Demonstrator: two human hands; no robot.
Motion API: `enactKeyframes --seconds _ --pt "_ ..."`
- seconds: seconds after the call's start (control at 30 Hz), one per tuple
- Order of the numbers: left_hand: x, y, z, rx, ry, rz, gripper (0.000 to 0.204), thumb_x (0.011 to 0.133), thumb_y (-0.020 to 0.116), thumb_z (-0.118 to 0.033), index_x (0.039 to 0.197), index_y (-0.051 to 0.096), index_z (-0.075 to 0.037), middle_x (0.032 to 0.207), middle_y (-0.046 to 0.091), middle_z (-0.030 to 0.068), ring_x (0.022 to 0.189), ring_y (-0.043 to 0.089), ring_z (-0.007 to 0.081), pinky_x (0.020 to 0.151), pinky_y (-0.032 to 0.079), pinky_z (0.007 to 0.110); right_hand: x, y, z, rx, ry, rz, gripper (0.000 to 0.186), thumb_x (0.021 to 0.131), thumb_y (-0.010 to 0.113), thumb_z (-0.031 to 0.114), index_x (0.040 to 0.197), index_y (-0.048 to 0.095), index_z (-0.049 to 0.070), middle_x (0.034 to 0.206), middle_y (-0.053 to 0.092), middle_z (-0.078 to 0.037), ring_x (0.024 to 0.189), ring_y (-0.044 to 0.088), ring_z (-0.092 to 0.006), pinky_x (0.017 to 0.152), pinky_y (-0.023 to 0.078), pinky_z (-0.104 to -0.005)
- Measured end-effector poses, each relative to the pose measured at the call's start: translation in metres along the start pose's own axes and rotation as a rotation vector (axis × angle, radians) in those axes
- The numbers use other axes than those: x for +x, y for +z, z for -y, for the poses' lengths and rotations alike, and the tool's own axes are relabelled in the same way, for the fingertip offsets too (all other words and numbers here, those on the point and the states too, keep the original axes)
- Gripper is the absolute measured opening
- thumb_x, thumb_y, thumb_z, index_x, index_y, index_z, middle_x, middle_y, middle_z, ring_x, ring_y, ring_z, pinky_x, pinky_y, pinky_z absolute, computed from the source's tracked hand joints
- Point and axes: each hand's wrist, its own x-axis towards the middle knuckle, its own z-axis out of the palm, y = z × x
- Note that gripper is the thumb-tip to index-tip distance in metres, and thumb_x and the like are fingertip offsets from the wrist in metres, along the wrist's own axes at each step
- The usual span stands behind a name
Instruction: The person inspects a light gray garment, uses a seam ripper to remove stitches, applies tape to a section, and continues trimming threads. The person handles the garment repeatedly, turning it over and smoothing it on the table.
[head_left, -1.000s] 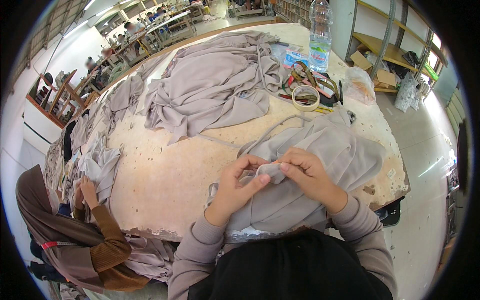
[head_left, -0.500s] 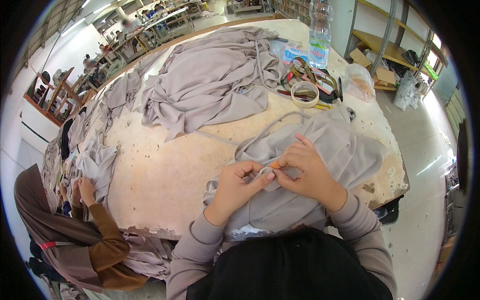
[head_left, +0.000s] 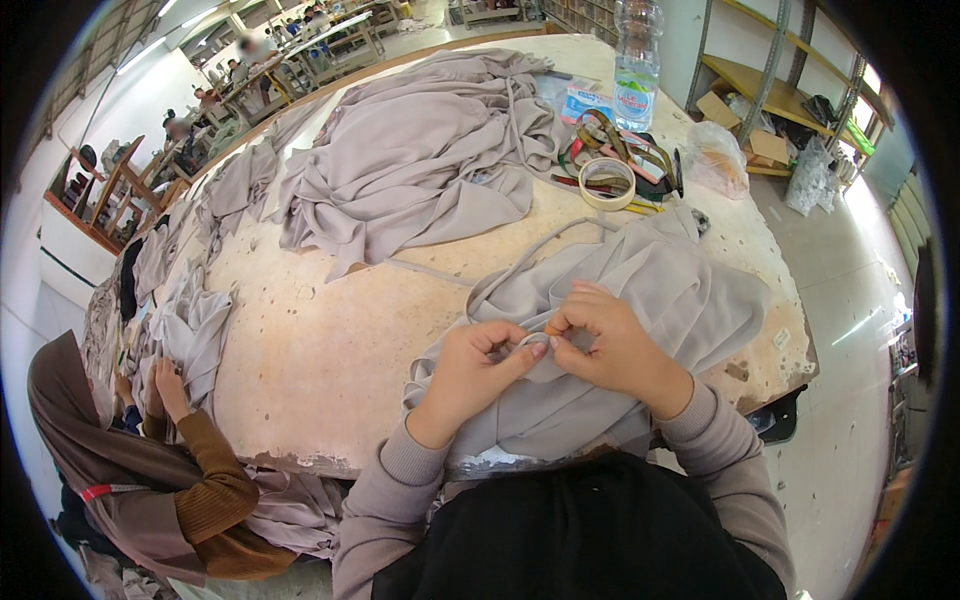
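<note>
A grey cloth garment (head_left: 600, 270) lies in loose folds on the table right in front of me. My left hand (head_left: 480, 365) pinches a folded edge of it between thumb and fingers. Close beside it, my right hand (head_left: 605, 340) is closed at the same edge, its fingertips almost touching the left thumb. A bit of orange shows at the right fingertips; whether it is a covering on a finger or a small tool, I cannot tell. A thin grey strap (head_left: 535, 242) of the same cloth curves out beyond the garment.
A large pile of grey cloth (head_left: 420, 150) lies further back. At the far right are a tape roll (head_left: 607, 184), tangled straps (head_left: 625, 140), a water bottle (head_left: 636, 75) and a plastic bag (head_left: 716, 160). At left a co-worker (head_left: 130, 460) handles grey cloth (head_left: 190, 315).
The raised fingers of my right hand have curled down toward the cloth edge. My left hand keeps its pinch in nearly the same place.
</note>
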Motion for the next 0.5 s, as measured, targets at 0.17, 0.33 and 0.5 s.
enactKeyframes --seconds 0.17,0.33,0.5 --pt "0.0 0.0 0.001 -0.028 -0.003 -0.022 0.014 0.082 0.066 -0.015 0.084 0.066 -0.001 0.066 0.059 -0.0043 0.058 0.047 0.0003 0.053 0.037 0.016 0.001 -0.002 0.004 0.248 0.166 -0.057 0.008 0.072 0.063 0.006 0.079 0.06 0.003 0.068 0.058 -0.004 0.066 0.055 -0.0152 0.099 0.035 -0.0455" --pt "0.001 -0.01 0.0 0.114 0.045 0.005 0.012 0.083 0.059 -0.01 0.087 0.066 0.0 0.071 0.061 -0.0012 0.063 0.051 0.0039 0.057 0.041 0.018 0.001 -0.007 0.007 0.176 0.213 -0.016 0.012 0.081 0.065 0.013 0.082 0.062 0.002 0.069 0.057 -0.002 0.063 0.051 -0.0098 0.077 0.044 -0.0295" --pt "0.002 -0.027 -0.008 -0.194 -0.081 0.054 0.018 0.082 0.061 -0.013 0.091 0.063 0.003 0.079 0.064 0.0044 0.069 0.056 0.0087 0.065 0.047 0.023 0.004 -0.029 -0.009 0.394 0.437 -0.079 0.014 0.082 0.062 0.015 0.084 0.062 0.001 0.073 0.059 0.0 0.068 0.051 -0.0066 0.064 0.042 -0.024"
